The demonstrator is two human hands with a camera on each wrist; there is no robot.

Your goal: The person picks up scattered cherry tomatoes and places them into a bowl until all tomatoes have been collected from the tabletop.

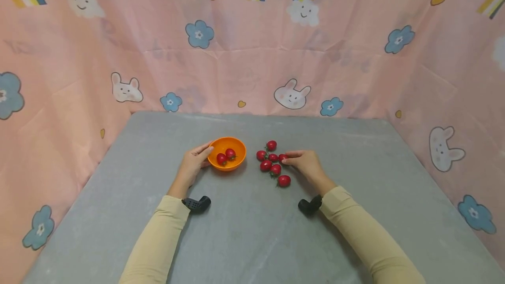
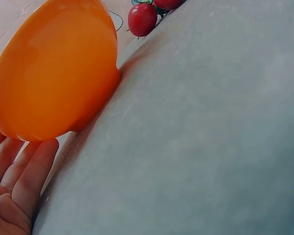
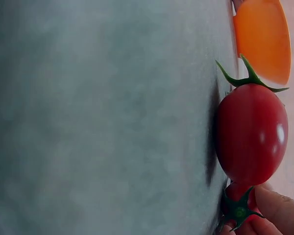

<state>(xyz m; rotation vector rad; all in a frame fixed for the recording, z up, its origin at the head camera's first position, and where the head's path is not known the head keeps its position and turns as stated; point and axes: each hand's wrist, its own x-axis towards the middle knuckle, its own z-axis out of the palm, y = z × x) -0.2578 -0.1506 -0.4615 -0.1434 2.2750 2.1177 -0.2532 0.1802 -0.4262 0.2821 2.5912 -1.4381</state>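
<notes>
Left of centre, bowl: round, glossy orange bowl, apparently plastic, upright on the smooth grey table; two small red oval tomatoes with green stems lie inside.
Left hand: holds the bowl, thumb over its left rim, fingers against the outer wall; presumably to steady it.
Right hand: narrow grip, pinching one red oval tomato at the group's right edge; a fingertip hold seems apt for smooth, small fruit among neighbours.
Loose tomatoes: six more, right of the bowl, one lying apart on the near side.
Obstruction: several stand directly between the pinched tomato and the bowl; whether the pinched one touches its neighbour cannot be told.
Surroundings: pink fabric curtain with printed rainbows and rabbits on far, left and right sides.
</notes>
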